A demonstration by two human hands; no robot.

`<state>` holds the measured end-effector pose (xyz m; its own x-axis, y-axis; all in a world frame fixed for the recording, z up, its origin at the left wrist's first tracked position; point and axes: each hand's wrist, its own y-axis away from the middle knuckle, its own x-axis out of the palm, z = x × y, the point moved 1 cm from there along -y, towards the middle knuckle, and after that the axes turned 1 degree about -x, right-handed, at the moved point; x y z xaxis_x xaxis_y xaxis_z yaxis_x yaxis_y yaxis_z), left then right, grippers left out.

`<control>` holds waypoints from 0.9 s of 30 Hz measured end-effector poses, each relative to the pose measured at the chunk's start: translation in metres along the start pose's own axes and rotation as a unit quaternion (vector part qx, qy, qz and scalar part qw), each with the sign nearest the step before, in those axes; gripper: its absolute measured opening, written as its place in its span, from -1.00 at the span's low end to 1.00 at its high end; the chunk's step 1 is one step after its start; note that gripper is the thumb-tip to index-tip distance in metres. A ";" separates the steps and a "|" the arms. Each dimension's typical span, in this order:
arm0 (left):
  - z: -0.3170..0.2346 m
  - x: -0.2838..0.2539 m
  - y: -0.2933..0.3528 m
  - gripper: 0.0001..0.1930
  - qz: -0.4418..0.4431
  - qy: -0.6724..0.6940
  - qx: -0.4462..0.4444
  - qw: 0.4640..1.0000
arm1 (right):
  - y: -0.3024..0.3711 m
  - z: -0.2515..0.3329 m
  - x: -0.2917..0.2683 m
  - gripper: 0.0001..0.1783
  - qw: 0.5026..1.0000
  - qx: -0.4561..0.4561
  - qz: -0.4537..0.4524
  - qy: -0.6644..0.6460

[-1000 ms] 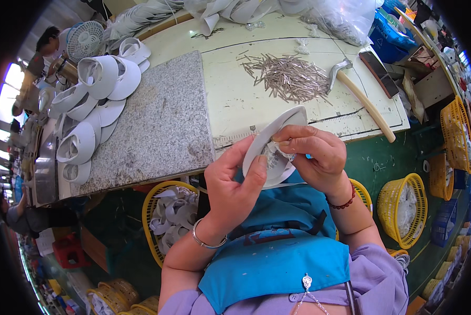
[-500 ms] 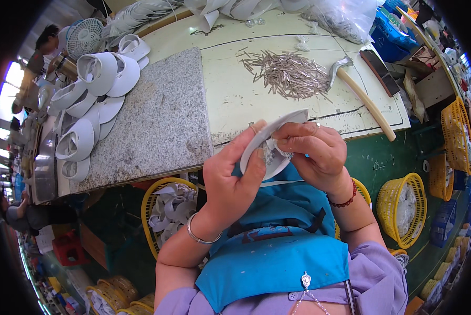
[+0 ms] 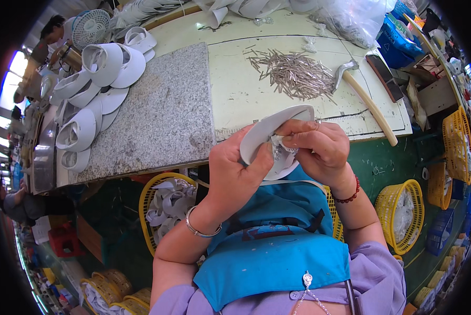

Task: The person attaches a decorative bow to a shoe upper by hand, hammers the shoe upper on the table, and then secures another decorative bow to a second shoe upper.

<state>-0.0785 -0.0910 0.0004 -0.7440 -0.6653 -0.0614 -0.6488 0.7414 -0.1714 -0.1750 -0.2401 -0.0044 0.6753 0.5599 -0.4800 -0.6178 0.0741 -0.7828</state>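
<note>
Above my lap, my left hand [image 3: 239, 165] is closed on a white curved, visor-shaped piece [image 3: 258, 133], with the fingers behind it and the thumb on its inner side. My right hand [image 3: 322, 148] pinches crumpled whitish, flimsy material [image 3: 284, 148] inside the curve, close to my left thumb. The right fingertips partly cover this material, so its exact kind is unclear. Similar white visor-shaped pieces [image 3: 102, 65] stand stacked along the left edge of a grey speckled stone slab [image 3: 162, 100].
Thin metal strips [image 3: 296, 73] lie heaped on the pale table, beside a wooden-handled hammer [image 3: 369, 102] and a dark flat block [image 3: 384, 77]. Yellow baskets stand below: one holds white pieces [image 3: 167, 207], another [image 3: 420, 215] clear plastic. A fan [image 3: 91, 29] and another person [image 3: 52, 31] are far left.
The visor-shaped piece has turned so more of its inner face shows. My right fingers still work at the crumpled material inside it. The whole view has shifted slightly.
</note>
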 end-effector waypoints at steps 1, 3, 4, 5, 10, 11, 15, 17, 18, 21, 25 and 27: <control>0.000 0.000 0.000 -0.74 -0.003 -0.002 0.008 1.000 | 0.000 0.000 0.000 -0.72 1.000 -0.002 0.002 0.002; 0.000 0.001 0.001 -0.74 -0.007 -0.005 0.017 1.000 | 0.000 -0.001 0.002 -0.72 1.000 0.000 -0.004 -0.007; 0.002 0.001 0.002 -0.74 -0.013 -0.018 0.023 0.999 | 0.000 -0.002 0.002 -0.72 1.000 0.003 -0.011 -0.015; 0.004 0.001 0.003 -0.74 -0.019 -0.032 0.028 0.999 | 0.001 -0.002 0.003 -0.72 1.000 0.003 -0.011 -0.016; 0.004 0.006 0.001 -0.72 -0.048 -0.121 0.152 0.980 | 0.003 0.001 0.003 -0.72 0.997 0.057 -0.026 -0.040; 0.003 0.007 0.000 -0.71 -0.046 -0.114 0.218 0.968 | 0.002 0.002 0.001 -0.72 0.997 0.058 -0.026 -0.040; 0.002 0.004 -0.001 -0.68 -0.018 -0.132 0.192 0.972 | 0.001 0.001 0.000 -0.73 0.994 0.088 -0.018 -0.057; 0.001 0.005 -0.001 -0.70 -0.019 -0.152 0.193 0.969 | 0.001 0.000 0.000 -0.73 0.996 0.074 -0.031 -0.048; 0.000 0.005 -0.001 -0.70 -0.020 -0.153 0.193 0.969 | 0.002 -0.001 -0.001 -0.72 0.997 0.061 -0.025 -0.029; 0.000 0.004 0.001 -0.71 -0.014 -0.150 0.193 0.970 | 0.003 -0.002 -0.002 -0.72 0.999 0.049 -0.018 0.000; 0.003 0.001 0.001 -0.72 -0.007 -0.159 0.217 0.963 | 0.005 -0.002 -0.002 -0.71 0.999 0.048 -0.016 0.007; 0.003 0.002 0.001 -0.73 -0.006 -0.165 0.228 0.960 | 0.007 0.000 -0.001 -0.71 0.998 0.054 -0.025 0.014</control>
<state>-0.0798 -0.0917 -0.0031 -0.5971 -0.7208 -0.3519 -0.4642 0.6683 -0.5813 -0.1797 -0.2400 -0.0093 0.7158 0.5310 -0.4535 -0.6224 0.1908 -0.7591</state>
